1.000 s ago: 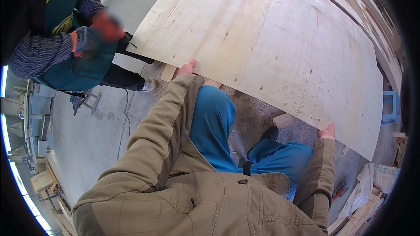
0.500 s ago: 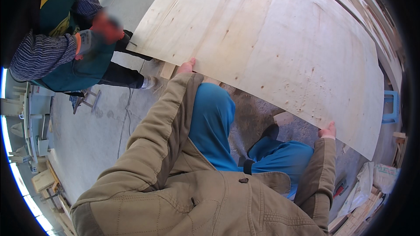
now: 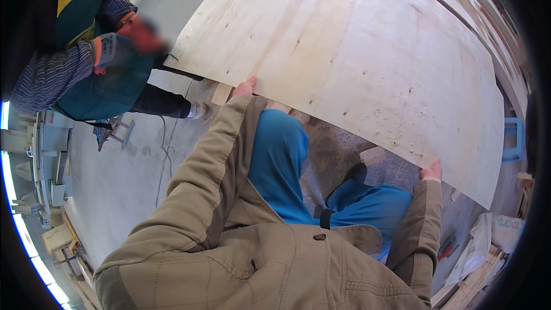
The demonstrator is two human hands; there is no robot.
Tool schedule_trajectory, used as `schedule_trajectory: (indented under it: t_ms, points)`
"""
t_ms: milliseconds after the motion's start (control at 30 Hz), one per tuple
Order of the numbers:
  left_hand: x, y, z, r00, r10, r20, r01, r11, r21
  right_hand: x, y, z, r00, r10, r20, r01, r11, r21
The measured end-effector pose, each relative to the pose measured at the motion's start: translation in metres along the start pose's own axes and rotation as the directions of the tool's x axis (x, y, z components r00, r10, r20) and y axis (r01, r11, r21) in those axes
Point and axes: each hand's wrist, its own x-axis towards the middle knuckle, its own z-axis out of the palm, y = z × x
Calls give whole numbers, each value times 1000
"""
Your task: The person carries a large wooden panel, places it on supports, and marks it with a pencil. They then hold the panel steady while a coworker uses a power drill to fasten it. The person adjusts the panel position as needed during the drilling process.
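Observation:
A large pale plywood sheet (image 3: 338, 46) with knots and scattered crumbs on its face spreads out in front of me. My left hand (image 3: 245, 86) grips its near edge toward the left, thumb on top and fingers hidden beneath. Farther right along the same edge, my right hand (image 3: 431, 170) is closed on the sheet the same way, near its right corner. At the sheet's left corner, a co-worker's gloved hands (image 3: 107, 50) are close to a dark, partly blurred thing that I cannot make out.
The co-worker's shoe (image 3: 197, 109) stands on the concrete floor (image 3: 138, 161), where a thin cable (image 3: 165, 138) lies. Wood offcuts (image 3: 373, 155) rest near my feet. A blue plastic frame (image 3: 512, 139) is at the right, above white bags (image 3: 476, 244) and stacked boards (image 3: 473, 281).
The co-worker's gloved hands and body have shifted slightly, and the cable on the floor has moved. My two hands and the sheet stay almost where they were.

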Motion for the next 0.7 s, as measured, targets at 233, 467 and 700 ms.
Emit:
schedule_trajectory:
  t_ms: [233, 467, 700]
  points:
    - [1, 1, -1, 1000, 5, -19, -4, 998, 69, 5, 2, -6, 998, -52, -24, 49, 995, -83]
    - [26, -8, -18, 999, -4, 42, 0, 996, 88, -3, -2, 6, 998, 42, -56, -38, 997, 70]
    - [21, -6, -14, 1000, 7, 29, -8, 999, 47, 10, -1, -7, 999, 34, 10, -34, 999, 28]
